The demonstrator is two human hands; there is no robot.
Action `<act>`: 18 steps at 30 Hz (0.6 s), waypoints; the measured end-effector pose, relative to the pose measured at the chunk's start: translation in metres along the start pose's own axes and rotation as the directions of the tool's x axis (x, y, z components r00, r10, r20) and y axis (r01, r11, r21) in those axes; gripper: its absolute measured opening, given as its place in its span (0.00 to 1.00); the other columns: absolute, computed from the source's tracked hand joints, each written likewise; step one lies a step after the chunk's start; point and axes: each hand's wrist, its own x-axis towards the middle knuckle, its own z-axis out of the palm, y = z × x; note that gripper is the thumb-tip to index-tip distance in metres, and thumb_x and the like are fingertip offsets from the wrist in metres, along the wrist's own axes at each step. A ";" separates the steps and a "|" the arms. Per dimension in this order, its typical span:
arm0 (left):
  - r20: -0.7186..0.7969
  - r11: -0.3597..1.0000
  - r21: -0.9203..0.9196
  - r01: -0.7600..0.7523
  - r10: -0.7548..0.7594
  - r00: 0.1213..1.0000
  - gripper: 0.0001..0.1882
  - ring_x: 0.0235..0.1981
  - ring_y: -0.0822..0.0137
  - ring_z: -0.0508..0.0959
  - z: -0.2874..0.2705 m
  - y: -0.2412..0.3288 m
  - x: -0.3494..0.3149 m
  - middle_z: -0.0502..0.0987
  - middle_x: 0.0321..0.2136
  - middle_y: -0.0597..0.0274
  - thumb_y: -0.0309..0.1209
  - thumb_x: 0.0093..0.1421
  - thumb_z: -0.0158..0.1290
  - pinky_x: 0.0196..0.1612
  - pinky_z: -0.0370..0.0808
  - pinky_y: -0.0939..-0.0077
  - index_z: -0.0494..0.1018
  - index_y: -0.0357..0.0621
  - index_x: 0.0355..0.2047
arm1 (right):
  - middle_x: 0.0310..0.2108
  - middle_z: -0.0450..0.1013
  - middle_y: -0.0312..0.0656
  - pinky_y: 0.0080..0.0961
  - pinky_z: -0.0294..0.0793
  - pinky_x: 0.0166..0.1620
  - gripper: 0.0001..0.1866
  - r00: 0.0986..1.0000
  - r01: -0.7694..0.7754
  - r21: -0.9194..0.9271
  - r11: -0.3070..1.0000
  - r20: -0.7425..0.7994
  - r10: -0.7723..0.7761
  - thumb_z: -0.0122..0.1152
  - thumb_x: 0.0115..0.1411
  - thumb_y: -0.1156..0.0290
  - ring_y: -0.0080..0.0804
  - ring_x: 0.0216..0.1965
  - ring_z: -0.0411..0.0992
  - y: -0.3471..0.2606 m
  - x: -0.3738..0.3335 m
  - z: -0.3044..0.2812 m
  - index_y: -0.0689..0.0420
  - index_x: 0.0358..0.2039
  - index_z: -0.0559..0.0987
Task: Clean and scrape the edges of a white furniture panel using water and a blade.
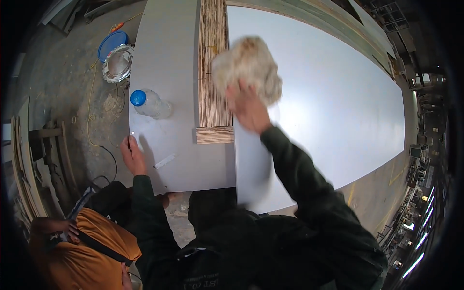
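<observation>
My right hand (250, 109), blurred by motion, is closed on a fluffy cream-coloured wad of rag or fleece (256, 60). The wad overlaps a large glossy white panel (333, 101) and a striped layered-wood strip (209, 63) along its left side. At the left edge of a grey panel (181, 29), my left hand (134, 158) straddles the rim, thumb and fingers around it. Ahead of that hand, a clear plastic bottle (157, 106) with a blue cap lies tilted or stands; which one I cannot tell. A short pale flat strip (165, 161) lies close by.
A short layered-wood block (214, 136) crosses the strip's near end. On the floor to the left are a blue round tub (112, 44), a foil-lined bowl (118, 64) and a yellow cord (90, 113). A person in an orange shirt (96, 241) is at my lower left.
</observation>
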 end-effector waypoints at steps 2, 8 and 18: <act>0.055 0.979 0.121 -0.162 0.156 0.986 0.15 0.50 0.47 0.78 -0.028 0.002 -0.015 0.80 0.47 0.50 0.39 0.70 0.55 0.56 0.71 0.56 0.79 0.41 0.47 | 0.71 0.65 0.45 0.61 0.50 0.73 0.29 0.999 0.043 0.109 0.993 0.027 -0.046 0.54 0.69 0.60 0.58 0.74 0.55 -0.057 -0.084 -0.024 0.51 0.69 0.72; 0.493 0.753 0.386 -0.532 0.319 0.810 0.17 0.60 0.53 0.70 -0.044 0.068 -0.108 0.77 0.54 0.63 0.37 0.60 0.63 0.65 0.61 0.52 0.81 0.50 0.50 | 0.73 0.62 0.44 0.51 0.43 0.78 0.24 0.956 -0.255 0.135 0.957 0.181 0.229 0.53 0.72 0.60 0.53 0.76 0.53 -0.048 -0.272 -0.082 0.48 0.67 0.74; 0.488 0.758 0.555 -0.344 0.038 0.872 0.11 0.49 0.52 0.76 -0.036 0.059 -0.128 0.80 0.39 0.61 0.24 0.53 0.60 0.51 0.66 0.54 0.76 0.49 0.37 | 0.58 0.76 0.59 0.49 0.67 0.66 0.31 0.687 -0.705 0.090 0.703 -0.160 0.709 0.67 0.62 0.54 0.60 0.64 0.70 0.064 -0.325 -0.159 0.64 0.57 0.78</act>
